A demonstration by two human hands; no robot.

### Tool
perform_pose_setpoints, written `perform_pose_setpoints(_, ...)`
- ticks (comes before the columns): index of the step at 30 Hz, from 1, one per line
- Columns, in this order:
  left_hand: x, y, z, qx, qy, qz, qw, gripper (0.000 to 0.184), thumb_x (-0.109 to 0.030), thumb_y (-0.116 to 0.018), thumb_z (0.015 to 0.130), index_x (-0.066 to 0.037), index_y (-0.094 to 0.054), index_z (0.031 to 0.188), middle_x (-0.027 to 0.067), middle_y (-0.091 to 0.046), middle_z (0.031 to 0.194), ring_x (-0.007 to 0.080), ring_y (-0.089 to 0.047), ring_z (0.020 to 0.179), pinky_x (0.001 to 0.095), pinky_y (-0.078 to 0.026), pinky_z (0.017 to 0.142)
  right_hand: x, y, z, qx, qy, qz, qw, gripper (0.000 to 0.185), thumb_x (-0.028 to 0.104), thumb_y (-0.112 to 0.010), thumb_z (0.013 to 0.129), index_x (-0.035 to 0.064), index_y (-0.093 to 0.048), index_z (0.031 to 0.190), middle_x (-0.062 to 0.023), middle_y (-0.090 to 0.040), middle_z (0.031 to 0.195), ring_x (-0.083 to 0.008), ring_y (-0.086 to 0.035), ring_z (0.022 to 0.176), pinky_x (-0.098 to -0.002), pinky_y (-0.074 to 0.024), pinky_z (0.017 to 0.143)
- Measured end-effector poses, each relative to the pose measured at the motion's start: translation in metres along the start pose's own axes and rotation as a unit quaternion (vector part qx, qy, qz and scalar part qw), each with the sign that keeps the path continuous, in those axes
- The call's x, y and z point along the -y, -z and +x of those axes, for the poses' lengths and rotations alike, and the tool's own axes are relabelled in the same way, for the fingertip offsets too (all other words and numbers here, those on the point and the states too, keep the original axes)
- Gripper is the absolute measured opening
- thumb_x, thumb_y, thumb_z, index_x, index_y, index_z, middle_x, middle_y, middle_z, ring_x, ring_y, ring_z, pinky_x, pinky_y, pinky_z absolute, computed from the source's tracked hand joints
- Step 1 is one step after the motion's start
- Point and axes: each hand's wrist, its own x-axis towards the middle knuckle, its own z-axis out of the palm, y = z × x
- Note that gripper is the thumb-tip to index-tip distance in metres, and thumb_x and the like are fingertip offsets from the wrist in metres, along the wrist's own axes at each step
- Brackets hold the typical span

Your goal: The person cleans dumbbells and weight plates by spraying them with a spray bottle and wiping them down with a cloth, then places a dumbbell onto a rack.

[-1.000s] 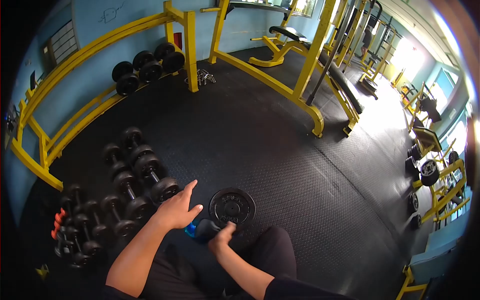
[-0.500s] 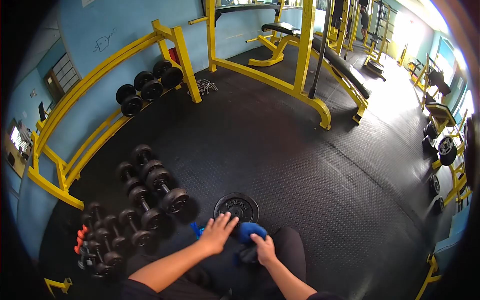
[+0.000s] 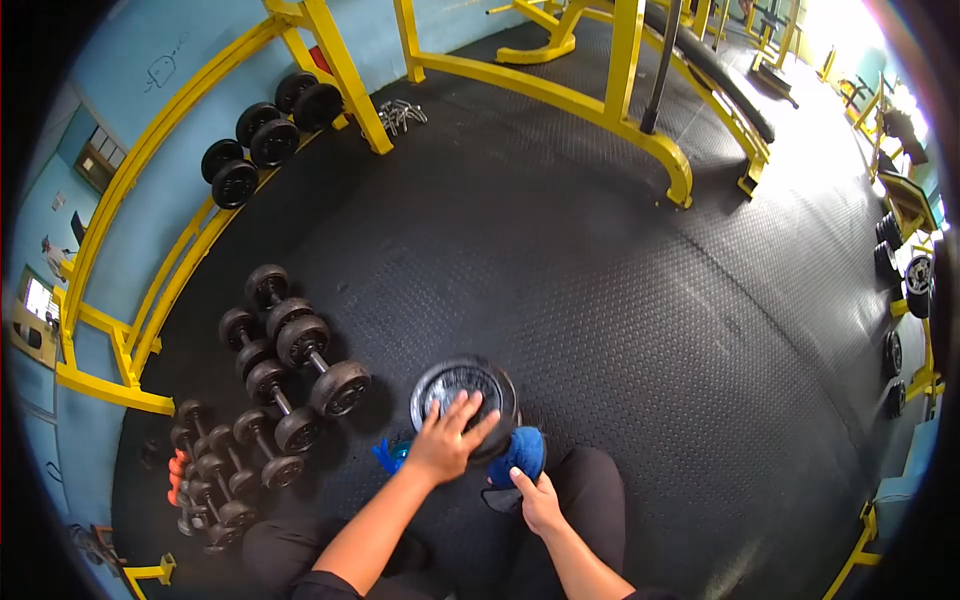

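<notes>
In the head view, a round black weight plate (image 3: pixel 462 374) is in front of my knees, its face turned up and its near side partly covered by my hand. My left hand (image 3: pixel 447 440) rests on it with fingers spread, not wrapped around it. My right hand (image 3: pixel 538 500) grips a blue cloth (image 3: pixel 522 456), which is bunched against the plate's lower right edge. Dark material hangs beneath the cloth, too unclear to name. Left of my left wrist, a bright blue object (image 3: pixel 388 456) lies on the floor, partly hidden.
Several black dumbbells (image 3: pixel 285 425) lie on the floor at left, with small orange dumbbells (image 3: pixel 176 475) beside them. A yellow rack (image 3: pixel 185 105) holds more dumbbells (image 3: pixel 275 142) along the blue wall. A yellow bench frame (image 3: pixel 640 140) stands ahead on black rubber flooring (image 3: pixel 640 330).
My left hand has come down onto the plate, which now looks thicker and nearer. My right hand has brought the blue cloth to its edge. The view has tipped downward.
</notes>
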Motion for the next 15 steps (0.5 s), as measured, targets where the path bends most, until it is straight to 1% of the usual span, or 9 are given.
perform_pose_setpoints(1, 0.009, 0.017, 0.013, 0.036, 0.011, -0.006, 0.999, 0.077, -0.017, -0.074, 0.078, -0.027, -0.046, 0.148, 0.0125, -0.038, 0.157, 0.0353, -0.036, 0.146, 0.0630, -0.036, 0.110, -0.004, 0.000, -0.001, 0.018, -0.012, -0.033, 0.999, 0.026, 0.019, -0.059, 0.102, -0.0008, -0.061, 0.120, -0.0069, -0.069, 0.105, -0.0175, -0.066, 0.097, -0.0323, -0.0498, 0.092)
perform_pose_setpoints(3, 0.025, 0.046, 0.039, 0.081, 0.044, -0.036, 0.995, 0.091, -0.019, -0.083, 0.068, -0.028, -0.044, 0.150, 0.0113, -0.036, 0.159, 0.0333, -0.036, 0.146, 0.0597, -0.036, 0.112, -0.007, 0.001, -0.003, 0.010, -0.023, -0.050, 0.998, 0.026, 0.019, -0.059, 0.102, -0.0005, -0.061, 0.119, -0.0074, -0.069, 0.104, -0.0175, -0.066, 0.096, -0.0324, -0.0499, 0.092)
perform_pose_setpoints(4, 0.038, 0.049, 0.049, 0.088, 0.057, -0.026, 0.994, 0.100, -0.021, -0.086, 0.063, -0.028, -0.040, 0.152, 0.0115, -0.035, 0.160, 0.0319, -0.036, 0.146, 0.0562, -0.036, 0.114, -0.005, 0.001, -0.003, 0.003, -0.026, -0.065, 0.998, 0.026, 0.020, -0.059, 0.102, -0.0003, -0.062, 0.118, -0.0078, -0.069, 0.104, -0.0176, -0.066, 0.095, -0.0324, -0.0499, 0.091)
perform_pose_setpoints(7, 0.075, 0.044, 0.070, -0.014, 0.074, -0.080, 0.994, 0.085, -0.019, -0.085, 0.062, -0.023, -0.056, 0.141, 0.0123, -0.051, 0.148, 0.0334, -0.048, 0.135, 0.0480, -0.040, 0.112, 0.009, 0.003, -0.002, -0.025, -0.047, -0.022, 0.998, 0.026, 0.021, -0.059, 0.102, -0.0002, -0.063, 0.116, -0.0080, -0.070, 0.104, -0.0172, -0.066, 0.095, -0.0327, -0.0500, 0.090)
perform_pose_setpoints(8, 0.081, 0.038, 0.074, -0.077, 0.111, -0.101, 0.986, 0.074, -0.014, -0.084, 0.061, -0.020, -0.063, 0.132, 0.0120, -0.060, 0.135, 0.0338, -0.054, 0.126, 0.0469, -0.042, 0.110, 0.011, 0.005, 0.000, -0.025, -0.047, -0.022, 0.998, 0.026, 0.021, -0.059, 0.102, -0.0002, -0.063, 0.116, -0.0080, -0.070, 0.104, -0.0172, -0.066, 0.095, -0.0327, -0.0500, 0.090)
perform_pose_setpoints(9, 0.086, 0.029, 0.079, -0.124, 0.137, -0.106, 0.977, 0.066, -0.008, -0.080, 0.063, -0.015, -0.064, 0.126, 0.0118, -0.063, 0.126, 0.0347, -0.057, 0.119, 0.0477, -0.043, 0.107, 0.011, 0.008, 0.001, -0.031, -0.055, -0.035, 0.997, 0.026, 0.022, -0.059, 0.102, -0.0002, -0.062, 0.116, -0.0078, -0.069, 0.104, -0.0169, -0.066, 0.094, -0.0327, -0.0499, 0.090)
perform_pose_setpoints(11, 0.105, 0.011, 0.093, -0.185, 0.181, -0.117, 0.959, 0.057, -0.005, -0.076, 0.065, -0.015, -0.065, 0.120, 0.0110, -0.065, 0.121, 0.0340, -0.057, 0.117, 0.0465, -0.042, 0.105, 0.010, 0.009, 0.004, -0.035, -0.065, -0.047, 0.996, 0.026, 0.022, -0.059, 0.102, -0.0003, -0.062, 0.116, -0.0076, -0.069, 0.104, -0.0166, -0.065, 0.094, -0.0328, -0.0499, 0.090)
perform_pose_setpoints(12, 0.117, 0.008, 0.104, -0.193, 0.193, -0.129, 0.953, 0.051, -0.003, -0.072, 0.066, -0.012, -0.065, 0.116, 0.0119, -0.066, 0.113, 0.0348, -0.058, 0.113, 0.0463, -0.042, 0.103, 0.009, 0.010, 0.004, -0.034, -0.055, -0.067, 0.996, 0.026, 0.021, -0.058, 0.102, -0.0003, -0.062, 0.116, -0.0076, -0.069, 0.103, -0.0166, -0.065, 0.093, -0.0325, -0.0498, 0.090)
perform_pose_setpoints(15, 0.166, -0.009, 0.123, -0.181, 0.223, -0.150, 0.946, 0.053, -0.004, -0.071, 0.064, -0.009, -0.063, 0.116, 0.0144, -0.066, 0.110, 0.0383, -0.059, 0.108, 0.0475, -0.045, 0.099, 0.010, 0.015, 0.012, -0.034, -0.033, -0.090, 0.995, 0.024, 0.019, -0.057, 0.103, -0.0002, -0.062, 0.115, -0.0076, -0.069, 0.104, -0.0164, -0.065, 0.093, -0.0325, -0.0498, 0.090)
